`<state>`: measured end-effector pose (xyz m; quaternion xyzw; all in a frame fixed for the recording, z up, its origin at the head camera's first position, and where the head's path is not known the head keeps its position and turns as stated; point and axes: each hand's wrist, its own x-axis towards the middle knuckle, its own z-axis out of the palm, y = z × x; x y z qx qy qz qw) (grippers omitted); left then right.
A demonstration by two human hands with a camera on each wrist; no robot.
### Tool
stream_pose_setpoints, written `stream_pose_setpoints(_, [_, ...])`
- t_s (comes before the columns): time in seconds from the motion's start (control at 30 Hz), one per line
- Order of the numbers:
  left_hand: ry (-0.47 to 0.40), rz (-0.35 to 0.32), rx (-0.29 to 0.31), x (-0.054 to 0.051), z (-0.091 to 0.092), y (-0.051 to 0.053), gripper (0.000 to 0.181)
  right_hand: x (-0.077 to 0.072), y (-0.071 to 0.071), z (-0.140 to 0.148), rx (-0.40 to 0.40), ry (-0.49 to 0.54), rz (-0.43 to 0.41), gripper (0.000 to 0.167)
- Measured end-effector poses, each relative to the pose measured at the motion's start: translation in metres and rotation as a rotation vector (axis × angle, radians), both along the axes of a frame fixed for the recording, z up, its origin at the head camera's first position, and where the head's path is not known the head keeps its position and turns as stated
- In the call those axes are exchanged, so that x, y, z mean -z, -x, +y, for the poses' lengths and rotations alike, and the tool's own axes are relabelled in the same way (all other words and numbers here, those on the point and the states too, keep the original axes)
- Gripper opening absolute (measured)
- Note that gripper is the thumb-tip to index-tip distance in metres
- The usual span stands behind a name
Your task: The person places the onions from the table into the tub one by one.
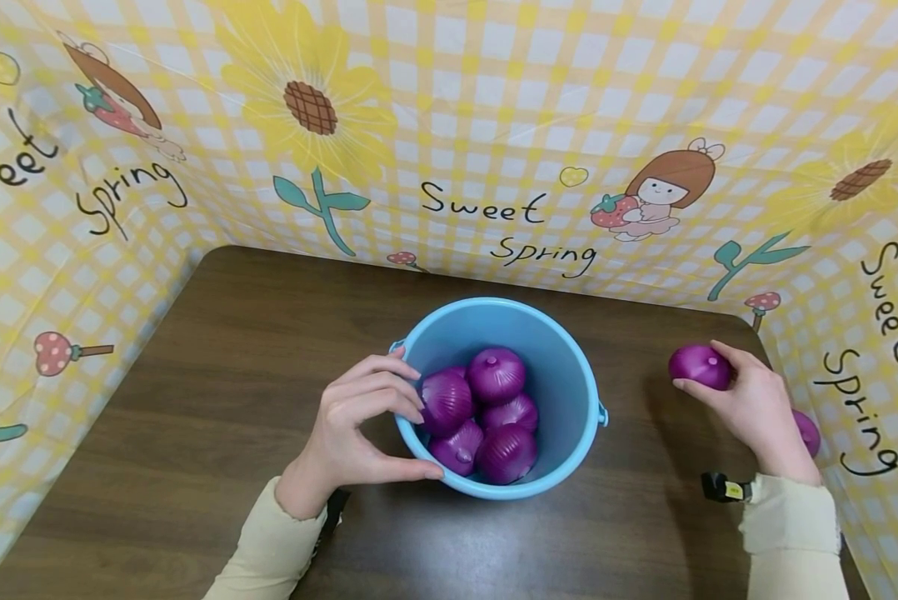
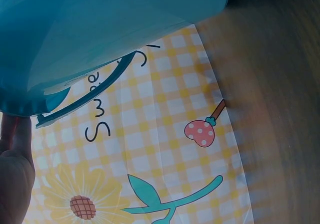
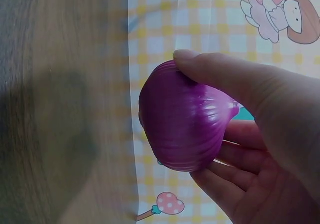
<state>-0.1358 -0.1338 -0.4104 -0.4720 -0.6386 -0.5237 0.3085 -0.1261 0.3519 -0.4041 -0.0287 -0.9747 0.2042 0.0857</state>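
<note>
A light blue bucket (image 1: 494, 492) stands on the table with several purple onions (image 1: 497, 375) inside it. My left hand (image 1: 351, 417) holds the bucket's left rim, fingers reaching over the edge and thumb along the near side. In the left wrist view the bucket's wall (image 2: 125, 29) and handle (image 2: 95, 94) fill the upper part. Right of the bucket, my right hand (image 1: 756, 408) grips a purple onion (image 1: 696, 367) above the table. The right wrist view shows this onion (image 3: 182, 119) between thumb and fingers.
Another purple onion (image 1: 806, 433) sits at the table's right edge, partly hidden behind my right wrist. The dark wooden table (image 1: 194, 417) is bordered at the back and sides by a yellow checked cloth (image 1: 479, 100) with printed flowers and lettering.
</note>
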Motion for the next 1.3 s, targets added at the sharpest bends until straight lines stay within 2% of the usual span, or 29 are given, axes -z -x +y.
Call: stream_pose_setpoints(1.3, [-0.008,-0.008,0.003,0.003,0.000,0.001,0.049,-0.008,-0.002,-0.030,-0.057,0.064,0.058,0.077])
